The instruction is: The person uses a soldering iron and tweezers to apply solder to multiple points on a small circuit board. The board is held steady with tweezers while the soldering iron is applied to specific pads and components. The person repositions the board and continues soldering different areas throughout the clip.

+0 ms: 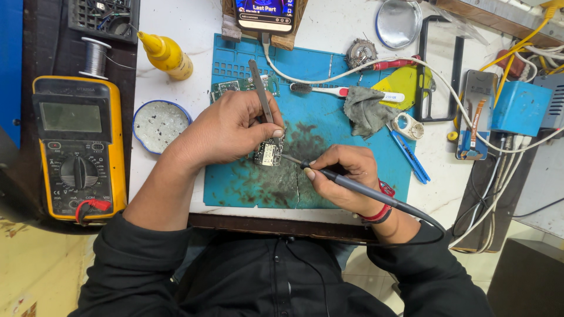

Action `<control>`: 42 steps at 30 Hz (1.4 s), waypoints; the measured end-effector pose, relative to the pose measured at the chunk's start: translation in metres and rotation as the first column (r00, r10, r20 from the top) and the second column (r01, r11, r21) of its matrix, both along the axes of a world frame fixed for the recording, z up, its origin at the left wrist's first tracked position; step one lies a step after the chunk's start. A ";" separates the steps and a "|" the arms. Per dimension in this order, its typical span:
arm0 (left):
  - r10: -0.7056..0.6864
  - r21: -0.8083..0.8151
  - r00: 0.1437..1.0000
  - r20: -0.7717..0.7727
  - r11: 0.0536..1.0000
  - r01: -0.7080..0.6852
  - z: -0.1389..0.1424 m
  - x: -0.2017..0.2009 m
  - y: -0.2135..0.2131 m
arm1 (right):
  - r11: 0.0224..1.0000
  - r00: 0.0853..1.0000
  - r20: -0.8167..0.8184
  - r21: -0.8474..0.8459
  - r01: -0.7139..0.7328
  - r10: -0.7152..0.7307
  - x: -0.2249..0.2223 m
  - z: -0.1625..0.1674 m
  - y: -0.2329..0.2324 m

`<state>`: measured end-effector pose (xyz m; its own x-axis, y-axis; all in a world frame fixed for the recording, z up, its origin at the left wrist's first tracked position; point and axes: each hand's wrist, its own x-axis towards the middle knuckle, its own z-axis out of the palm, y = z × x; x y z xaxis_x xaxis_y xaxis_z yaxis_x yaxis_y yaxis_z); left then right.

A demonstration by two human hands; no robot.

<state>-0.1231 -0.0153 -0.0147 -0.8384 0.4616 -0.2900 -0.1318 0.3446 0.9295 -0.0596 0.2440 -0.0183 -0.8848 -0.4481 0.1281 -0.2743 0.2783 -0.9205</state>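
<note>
My left hand [226, 130] grips metal tweezers [259, 88] and rests its fingers against a small circuit board [268, 154] lying on the blue work mat [329, 126]. In my right hand [346, 178] is a dark soldering iron [358, 189], held like a pen. Its tip points left and touches the right edge of the small board. The iron's cable runs off over my right wrist, which wears red and black bands.
A yellow multimeter [79, 147] lies at the left, with a solder spool [94, 57], a yellow bottle [166, 55] and a round tin [160, 124] nearby. A phone [265, 14], toothbrush [329, 90], grey cloth [365, 110], blue tweezers [411, 155], another board [232, 86] and cables crowd the far and right sides.
</note>
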 end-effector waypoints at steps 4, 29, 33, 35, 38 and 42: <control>-0.002 0.003 1.000 -0.015 1.000 0.002 -0.001 0.000 0.000 | 1.000 1.000 0.022 0.002 0.009 -0.010 0.000 0.000 0.000; -0.003 0.003 1.000 -0.017 1.000 0.003 -0.002 0.000 0.001 | 1.000 1.000 0.006 0.003 0.008 -0.008 0.000 -0.001 0.000; -0.006 0.000 1.000 -0.023 1.000 0.006 -0.003 0.000 0.000 | 1.000 1.000 0.015 0.002 0.009 -0.009 0.000 -0.001 0.001; -0.006 -0.004 1.000 -0.019 1.000 0.006 -0.003 0.000 0.000 | 1.000 1.000 0.007 0.005 0.005 -0.005 0.000 -0.002 0.001; -0.005 0.004 1.000 -0.025 1.000 0.005 -0.003 -0.001 0.000 | 1.000 1.000 0.019 0.012 0.017 -0.017 0.000 -0.002 0.000; -0.008 -0.016 1.000 -0.014 1.000 0.008 -0.002 -0.001 0.001 | 1.000 1.000 0.009 0.011 0.020 -0.020 0.000 -0.001 0.000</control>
